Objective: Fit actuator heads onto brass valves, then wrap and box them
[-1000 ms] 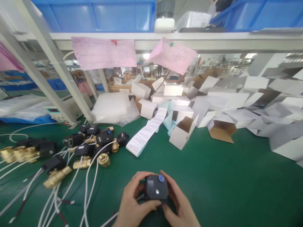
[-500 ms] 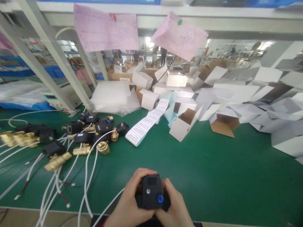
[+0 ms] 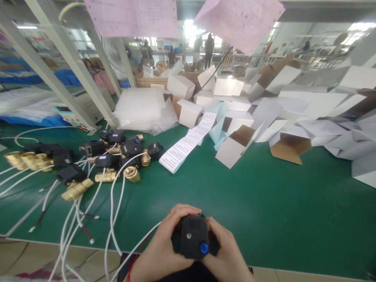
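Note:
A black valve actuator (image 3: 194, 235) with a blue knob is held between my two hands at the front edge of the green bench. My left hand (image 3: 169, 243) wraps around its left side, thumb low and fingers over the far end. On the other side my right hand (image 3: 225, 246) is closed against it. A white cable (image 3: 141, 244) runs from near my left wrist. Whatever lies beneath the actuator is hidden by my hands. To the left lie several motorized brass ball valves (image 3: 78, 188) with black housings and white cables.
A strip of printed labels (image 3: 188, 145) lies mid-bench. Behind and to the right are piled white cardboard boxes (image 3: 235, 147). Bubble wrap sheets (image 3: 139, 109) are stacked by a metal post (image 3: 63, 58). Pink papers (image 3: 237, 21) hang above, and people stand in the far background.
The camera view has shifted, so the bench contents appear higher and slightly to the right. Both hands keep hold of the actuator, with little change in grip.

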Action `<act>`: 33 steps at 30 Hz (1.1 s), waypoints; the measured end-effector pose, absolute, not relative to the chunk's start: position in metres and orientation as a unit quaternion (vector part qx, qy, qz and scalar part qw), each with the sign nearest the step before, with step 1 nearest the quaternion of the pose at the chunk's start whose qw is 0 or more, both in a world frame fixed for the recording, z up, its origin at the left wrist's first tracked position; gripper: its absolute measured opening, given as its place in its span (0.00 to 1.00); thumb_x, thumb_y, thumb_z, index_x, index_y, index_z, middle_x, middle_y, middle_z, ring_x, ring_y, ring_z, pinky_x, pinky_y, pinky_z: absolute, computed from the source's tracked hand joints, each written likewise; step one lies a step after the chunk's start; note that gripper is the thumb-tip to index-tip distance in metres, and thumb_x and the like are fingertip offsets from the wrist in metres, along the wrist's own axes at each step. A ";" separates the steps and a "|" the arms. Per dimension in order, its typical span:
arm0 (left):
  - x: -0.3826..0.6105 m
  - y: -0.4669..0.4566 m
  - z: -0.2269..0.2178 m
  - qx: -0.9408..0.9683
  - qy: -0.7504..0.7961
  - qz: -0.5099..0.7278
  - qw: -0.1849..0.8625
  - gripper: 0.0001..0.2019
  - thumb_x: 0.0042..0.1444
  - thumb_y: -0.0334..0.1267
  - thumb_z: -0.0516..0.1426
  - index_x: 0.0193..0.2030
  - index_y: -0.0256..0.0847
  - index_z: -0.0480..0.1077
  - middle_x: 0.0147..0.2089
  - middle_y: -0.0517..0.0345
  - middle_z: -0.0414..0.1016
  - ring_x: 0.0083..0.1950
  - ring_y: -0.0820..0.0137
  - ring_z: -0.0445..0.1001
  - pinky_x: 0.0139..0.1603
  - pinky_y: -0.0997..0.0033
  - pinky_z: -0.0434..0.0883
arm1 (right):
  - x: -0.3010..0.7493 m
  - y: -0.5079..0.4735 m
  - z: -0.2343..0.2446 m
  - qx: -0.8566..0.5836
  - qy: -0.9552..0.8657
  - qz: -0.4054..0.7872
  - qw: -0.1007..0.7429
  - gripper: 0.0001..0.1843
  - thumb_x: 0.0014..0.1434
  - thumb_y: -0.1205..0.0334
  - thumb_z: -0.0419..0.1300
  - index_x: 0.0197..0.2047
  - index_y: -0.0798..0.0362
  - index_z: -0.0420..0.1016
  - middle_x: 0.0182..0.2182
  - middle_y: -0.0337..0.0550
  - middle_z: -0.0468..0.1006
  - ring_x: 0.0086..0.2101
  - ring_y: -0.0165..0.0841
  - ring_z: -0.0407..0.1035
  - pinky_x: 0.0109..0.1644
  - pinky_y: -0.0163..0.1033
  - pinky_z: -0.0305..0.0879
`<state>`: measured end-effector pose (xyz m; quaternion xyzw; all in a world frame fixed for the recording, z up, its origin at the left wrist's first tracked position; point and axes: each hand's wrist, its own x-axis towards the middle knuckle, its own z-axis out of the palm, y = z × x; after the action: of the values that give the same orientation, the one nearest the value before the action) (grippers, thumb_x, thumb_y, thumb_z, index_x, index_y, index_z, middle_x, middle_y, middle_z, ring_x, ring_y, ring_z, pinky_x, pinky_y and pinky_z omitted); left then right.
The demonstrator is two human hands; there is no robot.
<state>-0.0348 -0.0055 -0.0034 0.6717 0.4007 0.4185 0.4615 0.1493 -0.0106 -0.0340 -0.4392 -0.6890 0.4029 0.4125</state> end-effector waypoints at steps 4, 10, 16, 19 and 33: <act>-0.035 -0.005 -0.003 0.666 0.408 0.420 0.463 0.31 0.46 0.25 0.65 0.57 0.53 0.68 0.56 0.60 0.74 0.58 0.64 0.74 0.61 0.66 0.70 | 0.150 -0.011 -0.036 -0.441 -0.682 0.415 0.411 0.04 0.54 0.63 0.53 0.30 0.50 0.59 0.25 0.34 0.67 0.25 0.30 0.61 0.29 0.32 0.55; -0.034 -0.004 -0.002 0.659 0.421 0.413 0.467 0.30 0.46 0.26 0.65 0.56 0.51 0.69 0.56 0.57 0.75 0.58 0.62 0.75 0.60 0.66 0.71 | 0.149 -0.010 -0.033 -0.447 -0.670 0.431 0.407 0.05 0.54 0.63 0.54 0.29 0.50 0.60 0.25 0.34 0.66 0.26 0.31 0.60 0.29 0.32 0.54; -0.033 -0.004 0.001 0.638 0.438 0.409 0.484 0.30 0.45 0.28 0.67 0.56 0.52 0.70 0.56 0.58 0.75 0.59 0.60 0.74 0.61 0.65 0.71 | 0.147 -0.010 -0.028 -0.444 -0.657 0.441 0.420 0.03 0.52 0.63 0.53 0.29 0.50 0.60 0.24 0.34 0.66 0.25 0.31 0.60 0.29 0.32 0.54; -0.033 -0.007 0.001 0.603 0.431 0.411 0.531 0.28 0.48 0.35 0.67 0.58 0.51 0.70 0.58 0.57 0.74 0.60 0.59 0.73 0.62 0.64 0.70 | 0.145 -0.010 -0.027 -0.443 -0.643 0.464 0.418 0.02 0.51 0.62 0.53 0.29 0.50 0.61 0.25 0.34 0.67 0.25 0.31 0.61 0.28 0.32 0.54; -0.029 -0.008 -0.006 0.639 0.465 0.403 0.462 0.15 0.71 0.50 0.48 0.57 0.51 0.70 0.56 0.57 0.75 0.59 0.62 0.72 0.61 0.66 0.67 | 0.144 -0.008 -0.024 -0.448 -0.649 0.451 0.418 0.06 0.55 0.61 0.54 0.29 0.50 0.59 0.25 0.34 0.65 0.25 0.31 0.59 0.28 0.32 0.53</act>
<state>-0.0292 -0.0079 -0.0057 0.6393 0.4647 0.4028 0.4616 0.1440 -0.0085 -0.0237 -0.4480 -0.6495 0.4506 0.4177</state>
